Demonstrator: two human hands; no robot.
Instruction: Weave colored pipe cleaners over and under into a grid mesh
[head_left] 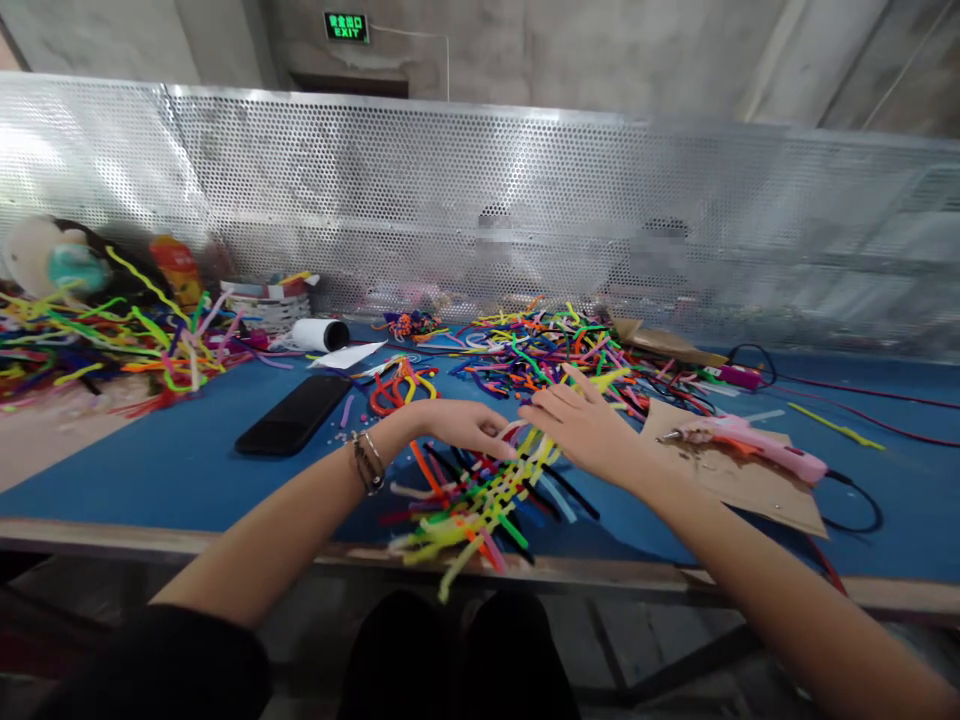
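Observation:
A woven mat of coloured pipe cleaners (480, 500), mostly yellow, green, red and black, lies at the near edge of the blue table (187, 460). My left hand (461, 425) rests on its upper part with fingers pinched on a pale pipe cleaner. My right hand (581, 425) lies beside it, fingers stretched over the yellow strands, touching them. The two hands nearly meet above the mat. A bracelet sits on my left wrist.
A heap of loose pipe cleaners (555, 350) lies behind the hands, another (97, 340) at far left. A black phone (292, 415) lies left. A pink glue gun (757, 445) rests on cardboard (750, 485) at right. A perforated metal screen (525, 200) backs the table.

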